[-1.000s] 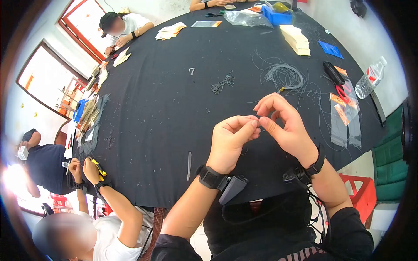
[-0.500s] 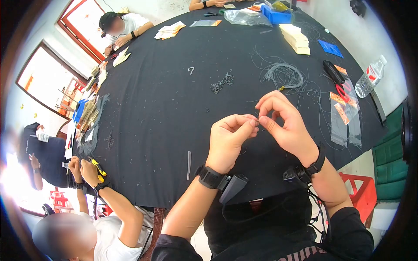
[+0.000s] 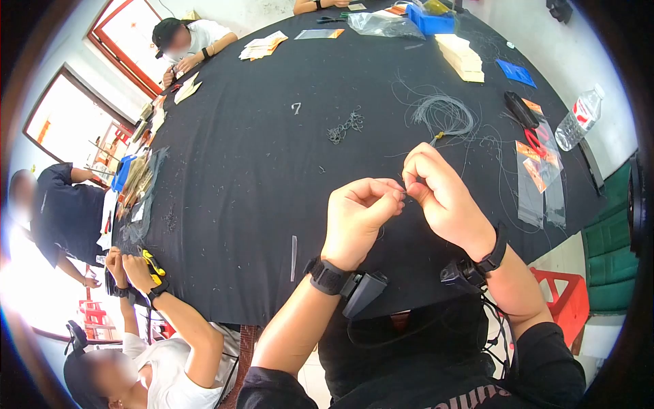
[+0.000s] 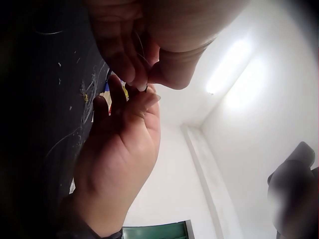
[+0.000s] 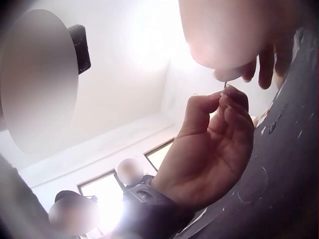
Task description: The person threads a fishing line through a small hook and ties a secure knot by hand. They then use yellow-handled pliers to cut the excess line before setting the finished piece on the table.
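Note:
Over the table's near side, my two hands meet at the fingertips. My left hand pinches a tiny dark piece between thumb and forefinger; its exact kind cannot be told. Fine fishing line runs by the left fingers in the left wrist view. My right hand pinches at the same spot with thumb and curled forefinger, and a strand sticks out left of its knuckles. Beyond the hands lie a coil of grey fishing line with a yellow tie and a small heap of dark hook-like pieces.
On the black cloth lie a clear strip and scattered offcuts. To the right are red-handled scissors, plastic packets and a water bottle. Card stacks lie farther back. Another person works at the left edge.
My right forefinger has come down toward the thumb, and the right fingers are more curled. The left hand has hardly moved. At far left, a standing person has shifted.

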{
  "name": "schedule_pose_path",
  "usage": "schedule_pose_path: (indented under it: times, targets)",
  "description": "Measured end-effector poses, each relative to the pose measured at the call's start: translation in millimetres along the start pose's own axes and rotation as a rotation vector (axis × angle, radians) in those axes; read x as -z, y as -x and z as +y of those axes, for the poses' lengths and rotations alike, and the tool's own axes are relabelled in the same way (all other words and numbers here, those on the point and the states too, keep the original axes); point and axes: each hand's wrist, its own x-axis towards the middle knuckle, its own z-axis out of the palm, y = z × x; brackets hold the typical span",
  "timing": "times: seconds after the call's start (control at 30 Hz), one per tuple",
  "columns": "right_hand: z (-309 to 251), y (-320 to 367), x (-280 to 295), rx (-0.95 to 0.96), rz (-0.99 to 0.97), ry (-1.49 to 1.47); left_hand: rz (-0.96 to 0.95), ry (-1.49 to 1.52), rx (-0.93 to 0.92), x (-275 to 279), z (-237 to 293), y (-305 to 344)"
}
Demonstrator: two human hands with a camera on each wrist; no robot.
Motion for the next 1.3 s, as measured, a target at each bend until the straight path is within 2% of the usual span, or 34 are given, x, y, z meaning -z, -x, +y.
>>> schedule_pose_path:
  times: [0.47, 0.77, 0.87, 1.07, 1.3]
  targets:
    - [-2, 0, 1, 0.002, -0.001, 0.010, -0.007, 0.011, -0.003, 0, -3, -1]
    - [3, 0, 4, -0.054, 0.010, -0.096, 0.040, 0.029, -0.011, 3, -3, -2]
    - [-1, -2, 6, -0.044, 0.037, -0.072, 0.080, 0.036, -0.014, 6, -4, -3]
    - [-2, -2, 10, -0.035, -0.034, 0.047, 0.084, 0.048, -0.021, 5, -4, -3]
    - [-1, -3, 5, 0.012, -0.021, -0.047, 0.065, 0.060, 0.003, 1, 0, -2]
